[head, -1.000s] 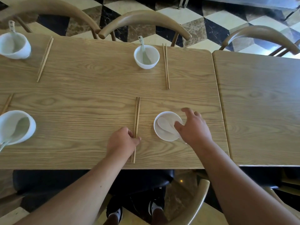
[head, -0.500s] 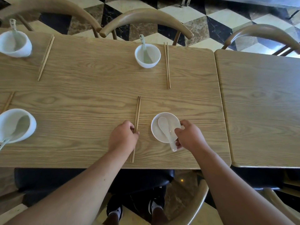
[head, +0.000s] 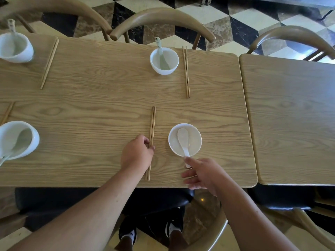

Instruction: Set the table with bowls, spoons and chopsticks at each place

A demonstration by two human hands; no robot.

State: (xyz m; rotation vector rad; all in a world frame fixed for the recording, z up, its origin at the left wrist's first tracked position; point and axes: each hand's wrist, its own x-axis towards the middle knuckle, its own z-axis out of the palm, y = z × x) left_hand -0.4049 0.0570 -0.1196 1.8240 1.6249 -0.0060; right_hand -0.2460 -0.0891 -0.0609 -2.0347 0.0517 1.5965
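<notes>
At the near place on the wooden table (head: 101, 98), a white bowl (head: 198, 140) holds a white spoon (head: 182, 136), whose handle sticks out over the rim towards me. My right hand (head: 204, 174) hovers just behind it by the table edge. Its fingers are spread, and the index fingertip is at the end of the spoon handle. A pair of wooden chopsticks (head: 152, 125) lies left of the bowl, pointing away from me. My left hand (head: 137, 155) rests curled on their lower half, fingertips pinching them.
Three other places each have a bowl with a spoon and chopsticks: far middle (head: 164, 60), far left (head: 15, 48), near left (head: 17, 140). A second table (head: 290, 115) adjoins on the right. Curved-back chairs (head: 161, 17) stand along the far side.
My right hand has let go of the spoon handle and drawn back towards the table edge, fingers spreading. The spoon now rests in the bowl. My left hand stays on the chopsticks.
</notes>
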